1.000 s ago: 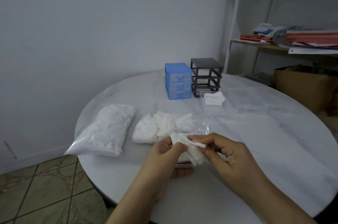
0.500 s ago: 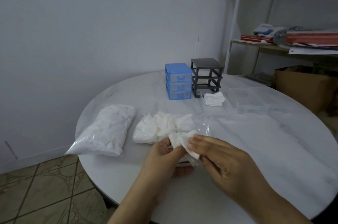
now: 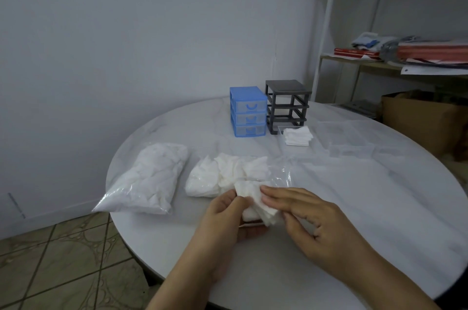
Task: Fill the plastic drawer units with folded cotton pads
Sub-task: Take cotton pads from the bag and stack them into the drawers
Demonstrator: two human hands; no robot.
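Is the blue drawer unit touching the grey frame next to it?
Cannot tell. In the head view the blue unit and grey frame stand side by side with edges meeting; no gap or contact shows plainly.

I observe two bare forearms entering from the bottom edge. The left hand (image 3: pixel 222 223) and right hand (image 3: pixel 314 223) wear no gloves, rings, watch or bands. No sleeve reaches either wrist; fingernails appear short and unpainted.

Storeroom: cluttered shelf (image 3: pixel 395 66), cardboard box (image 3: pixel 420 117)
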